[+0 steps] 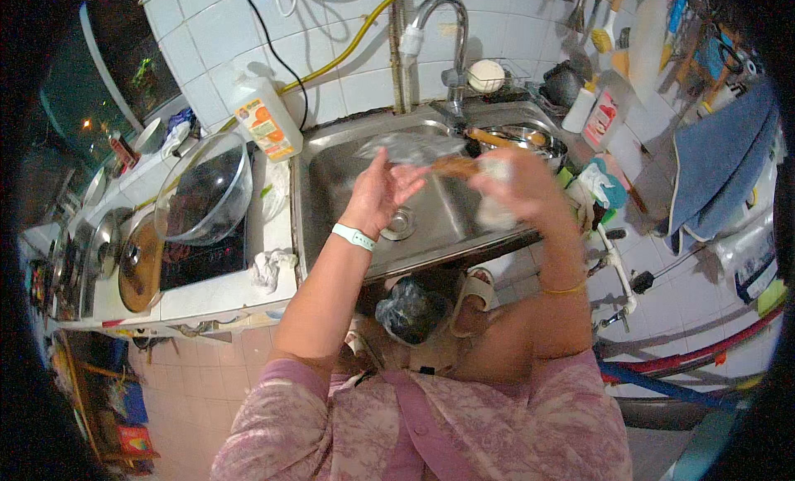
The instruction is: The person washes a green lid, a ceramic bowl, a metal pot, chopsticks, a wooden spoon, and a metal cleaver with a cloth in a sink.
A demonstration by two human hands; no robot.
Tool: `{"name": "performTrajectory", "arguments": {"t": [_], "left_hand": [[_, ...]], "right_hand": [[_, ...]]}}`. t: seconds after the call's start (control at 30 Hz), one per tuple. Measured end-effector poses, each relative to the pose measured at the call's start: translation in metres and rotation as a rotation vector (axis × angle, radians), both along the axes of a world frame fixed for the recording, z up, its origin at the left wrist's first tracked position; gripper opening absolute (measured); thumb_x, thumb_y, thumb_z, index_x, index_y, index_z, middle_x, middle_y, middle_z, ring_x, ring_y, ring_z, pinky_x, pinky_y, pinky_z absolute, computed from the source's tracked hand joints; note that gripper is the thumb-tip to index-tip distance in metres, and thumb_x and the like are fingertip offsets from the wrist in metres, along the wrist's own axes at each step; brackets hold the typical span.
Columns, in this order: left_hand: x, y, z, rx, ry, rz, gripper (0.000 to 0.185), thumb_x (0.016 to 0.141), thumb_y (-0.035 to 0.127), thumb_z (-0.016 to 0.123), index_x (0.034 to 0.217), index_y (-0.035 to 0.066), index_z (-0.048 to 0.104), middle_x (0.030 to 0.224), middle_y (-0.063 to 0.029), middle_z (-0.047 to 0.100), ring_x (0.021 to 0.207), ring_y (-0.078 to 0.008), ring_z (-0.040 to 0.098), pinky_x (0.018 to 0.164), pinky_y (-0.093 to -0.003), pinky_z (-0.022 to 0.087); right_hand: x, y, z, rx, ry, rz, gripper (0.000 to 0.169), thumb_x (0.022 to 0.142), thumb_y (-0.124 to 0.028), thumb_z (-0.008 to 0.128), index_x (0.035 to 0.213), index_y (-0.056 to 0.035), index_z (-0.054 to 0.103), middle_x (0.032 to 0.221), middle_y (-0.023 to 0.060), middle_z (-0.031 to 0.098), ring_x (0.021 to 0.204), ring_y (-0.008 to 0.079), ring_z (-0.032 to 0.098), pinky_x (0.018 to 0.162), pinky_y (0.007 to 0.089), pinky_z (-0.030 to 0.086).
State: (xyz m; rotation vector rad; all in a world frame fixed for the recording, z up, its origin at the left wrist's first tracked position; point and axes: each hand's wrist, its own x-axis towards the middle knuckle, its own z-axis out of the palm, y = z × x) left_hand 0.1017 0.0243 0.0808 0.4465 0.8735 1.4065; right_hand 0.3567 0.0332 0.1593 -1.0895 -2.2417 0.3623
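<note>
Over the stainless steel sink [335,189] my left hand [385,192] is raised, palm up with its fingers apart, near a blurred clear glass or plastic item [413,147]. Whether the fingers touch that item cannot be told. My right hand [525,183], blurred by motion, is closed around a whitish cloth or sponge [495,213] above the right part of the sink. A brown, wooden-looking piece [455,166] spans the gap between the hands, its far end by my left fingertips. Behind my right hand, a metal bowl [554,147] holds utensils under the faucet [456,77].
Left of the sink stand a white plastic jug [270,124] and a large clear glass bowl [205,223] above a dark cooktop. Bottles [600,118] stand at the right rear. A blue towel [714,164] hangs at the right. Below the sink is a dark plastic bag [411,310].
</note>
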Motion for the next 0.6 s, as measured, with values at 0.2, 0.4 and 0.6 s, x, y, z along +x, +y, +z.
{"name": "performTrajectory", "arguments": {"t": [0.2,0.4,0.6], "left_hand": [[-0.011,-0.048,0.007,0.223,0.296,-0.242,0.045,0.101,0.039,0.046,0.129,0.003,0.05,0.121,-0.0158,0.064,0.101,-0.0194,0.065,0.086,-0.0313,0.051],[-0.03,-0.091,-0.011,0.141,0.447,-0.199,0.04,0.101,0.034,0.048,0.126,0.003,0.051,0.115,-0.0138,0.067,0.098,-0.018,0.066,0.083,-0.0303,0.051],[-0.058,-0.127,-0.027,0.174,0.798,-0.173,0.036,0.101,0.028,0.049,0.124,0.0,0.053,0.108,-0.0116,0.069,0.094,-0.0167,0.065,0.082,-0.0299,0.051]], "right_hand": [[0.09,0.038,0.047,0.009,0.12,-0.235,0.036,0.081,-0.034,0.072,0.092,0.0,0.069,0.074,0.0099,0.064,0.069,0.019,0.061,0.067,0.0336,0.047],[0.129,0.138,0.032,-0.014,-0.349,-0.498,0.058,0.078,-0.049,0.07,0.091,0.0076,0.069,0.088,0.0275,0.068,0.083,0.0402,0.067,0.079,0.0429,0.051],[0.136,0.173,-0.017,0.155,-0.743,-0.364,0.054,0.091,-0.048,0.053,0.103,0.0032,0.066,0.098,0.029,0.065,0.093,0.043,0.063,0.087,0.0487,0.049]]}}
